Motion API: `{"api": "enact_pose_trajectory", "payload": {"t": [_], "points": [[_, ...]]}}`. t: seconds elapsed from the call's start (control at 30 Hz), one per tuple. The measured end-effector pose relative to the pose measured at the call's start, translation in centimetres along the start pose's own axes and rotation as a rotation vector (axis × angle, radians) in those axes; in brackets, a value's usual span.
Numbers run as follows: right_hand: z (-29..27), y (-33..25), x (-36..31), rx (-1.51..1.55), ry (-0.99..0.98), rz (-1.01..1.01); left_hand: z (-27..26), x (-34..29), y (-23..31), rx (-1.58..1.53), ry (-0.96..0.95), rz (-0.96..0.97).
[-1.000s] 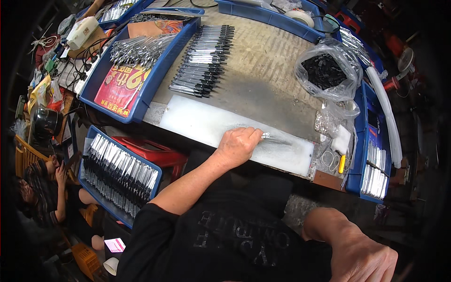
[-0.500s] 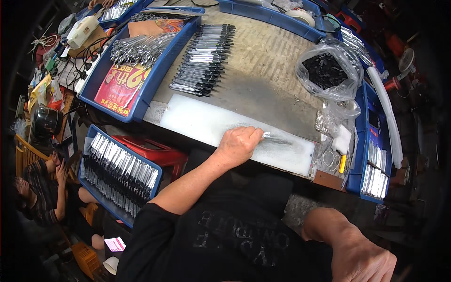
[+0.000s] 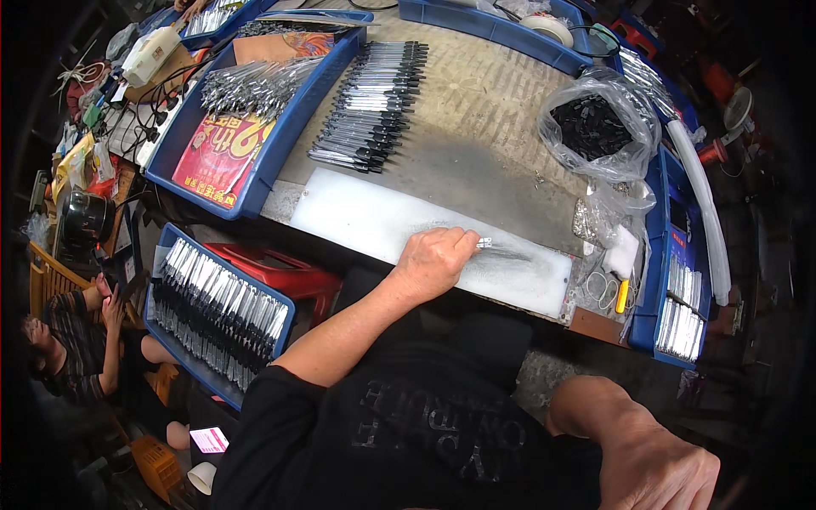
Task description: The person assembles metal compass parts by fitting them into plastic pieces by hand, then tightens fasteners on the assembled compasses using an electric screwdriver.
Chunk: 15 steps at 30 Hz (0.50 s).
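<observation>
My left hand (image 3: pixel 438 262) rests closed on a long white board (image 3: pixel 365 212) along the table's near edge. From its fingertips juts the end of a small silvery piece (image 3: pixel 484 243); the rest is hidden in the fist. Grey smudges mark the board beside it. My right hand (image 3: pixel 661 467) is raised at the lower right, away from the table, its back showing and its fingers hidden. Beyond the board lies a row of clear pens with black parts (image 3: pixel 370 106).
Left stands a blue tray (image 3: pixel 263 183) of pen parts; a lower blue bin (image 3: pixel 289 319) holds several pens, beside a red stool (image 3: pixel 319 280). At right are a plastic bag of black parts (image 3: pixel 591 127), a yellow-handled tool (image 3: pixel 622 296) and another blue tray (image 3: pixel 650 327). A person (image 3: pixel 76 357) sits at left.
My hands keep the same pose and place, with only a slight shift of the whole view. At left, the seated person's head and hands have moved a little.
</observation>
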State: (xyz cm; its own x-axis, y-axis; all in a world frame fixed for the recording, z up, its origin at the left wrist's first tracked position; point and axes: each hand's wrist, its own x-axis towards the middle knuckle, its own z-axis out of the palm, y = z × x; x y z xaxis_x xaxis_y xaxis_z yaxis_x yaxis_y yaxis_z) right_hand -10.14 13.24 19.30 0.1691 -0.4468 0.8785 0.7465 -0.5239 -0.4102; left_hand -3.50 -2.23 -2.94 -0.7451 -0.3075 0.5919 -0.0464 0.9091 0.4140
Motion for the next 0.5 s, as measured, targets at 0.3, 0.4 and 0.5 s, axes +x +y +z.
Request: {"api": "enact_pose_trajectory", "payload": {"t": [0.3,0.4,0.5], "points": [[-0.9,0.3,-0.5,-0.046,-0.009,-0.039,-0.1,-0.1,0.0,0.004,-0.009,0.000],[-1.7,0.6,-1.0,0.020,0.007,-0.099,0.0,0.1,0.2,-0.009,-0.011,-0.001],[-2.7,-0.8,-4.2,-0.074,0.152,0.020,0.0,0.1,0.2,-0.031,0.017,0.008]]}}
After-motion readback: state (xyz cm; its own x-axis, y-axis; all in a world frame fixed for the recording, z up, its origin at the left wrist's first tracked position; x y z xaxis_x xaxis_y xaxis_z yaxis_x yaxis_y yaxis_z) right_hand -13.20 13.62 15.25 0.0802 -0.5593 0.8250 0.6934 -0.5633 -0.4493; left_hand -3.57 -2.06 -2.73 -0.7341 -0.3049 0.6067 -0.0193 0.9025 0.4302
